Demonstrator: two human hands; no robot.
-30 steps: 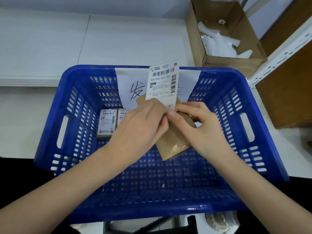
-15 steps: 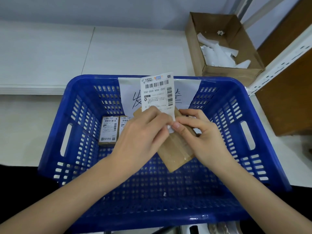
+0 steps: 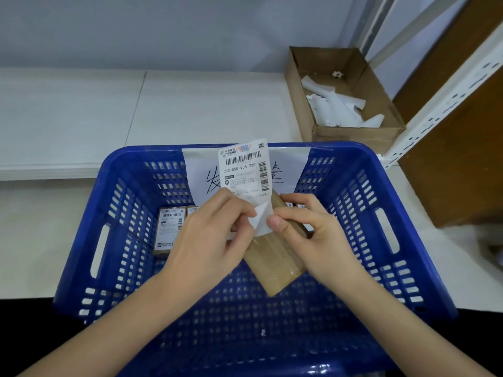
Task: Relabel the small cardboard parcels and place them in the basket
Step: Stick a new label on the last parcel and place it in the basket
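Parcel: small brown cardboard parcel (image 3: 275,263), tilted, held above the blue perforated plastic basket (image 3: 402,240).
Label: white printed shipping label (image 3: 245,172), lower edge at the parcel's top face, upper part standing free.
Left hand (image 3: 209,240): fingers curled, pinching the label's lower part.
Right hand (image 3: 313,232): fingers curled round the parcel (thumb pressing the label's edge).
Basket contents: labelled brown cardboard parcels (image 3: 170,227) along the far wall.
Background: open cardboard box of white paper strips (image 3: 337,110).
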